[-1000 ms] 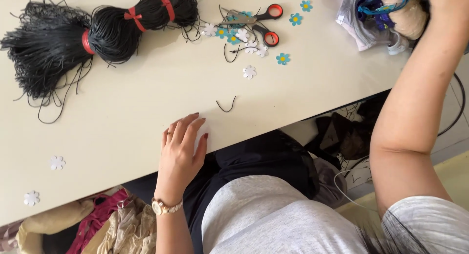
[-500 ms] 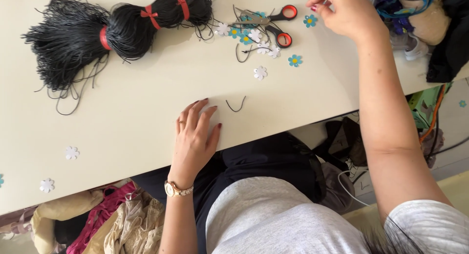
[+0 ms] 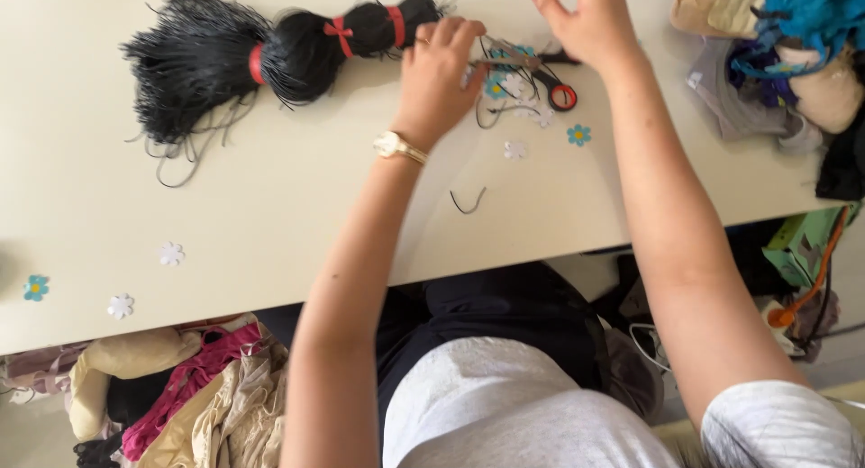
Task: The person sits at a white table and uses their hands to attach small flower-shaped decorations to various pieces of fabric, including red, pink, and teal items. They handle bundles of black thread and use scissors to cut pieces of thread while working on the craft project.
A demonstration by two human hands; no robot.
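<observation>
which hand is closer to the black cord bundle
Left. The left hand is just beside the bundle's right end; the right hand is farther right, past the scissors.

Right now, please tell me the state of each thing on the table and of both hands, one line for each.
Black cord bundle: lying flat, tied with red bands, ends frayed loose.
Scissors: lying on the table, partly hidden by hands; blades unclear.
Short cord piece: loose, curved, apart from the bundle.
Paper flowers: scattered flat.
Left hand: fingers bent, over the flowers by the scissors.
Right hand: raised, fingers pinched together; what it holds is unclear.
</observation>
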